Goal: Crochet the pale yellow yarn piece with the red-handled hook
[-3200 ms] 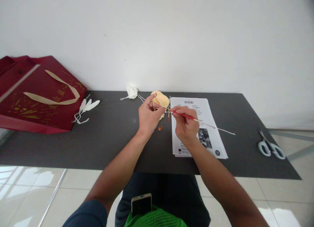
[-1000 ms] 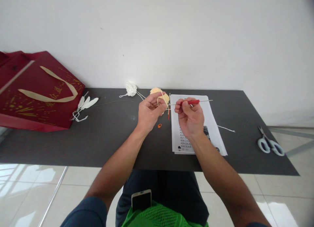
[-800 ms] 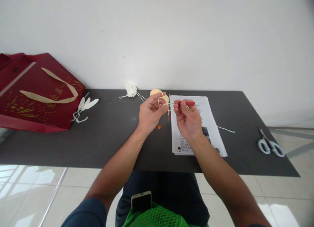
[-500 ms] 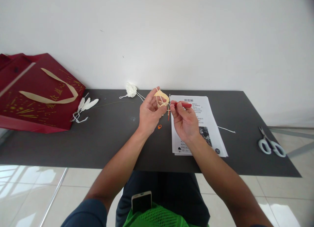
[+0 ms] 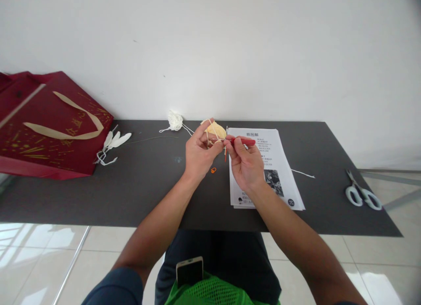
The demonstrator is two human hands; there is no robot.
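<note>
My left hand [image 5: 199, 153] pinches pale yellow yarn [image 5: 215, 130], with strands looped over its raised fingers. My right hand [image 5: 245, 163] grips a red-handled crochet hook [image 5: 244, 141], its thin metal tip pointing left into the yarn between my two hands. Both hands hover just above the dark table [image 5: 148, 186], close together, over the left edge of a printed pattern sheet [image 5: 276, 164]. A small orange stitch marker [image 5: 213, 170] lies on the table under my left hand.
A red gift bag [image 5: 52, 125] lies at the far left, with white feather-like pieces [image 5: 115, 142] beside it. A small white yarn bundle [image 5: 175, 120] sits by the wall. Scissors [image 5: 360, 195] lie at the right edge. A phone [image 5: 190, 272] rests on my lap.
My right hand has turned the hook from pointing down-right to level and slid it left until its tip meets the yarn. My left hand's fingers lifted with the strands.
</note>
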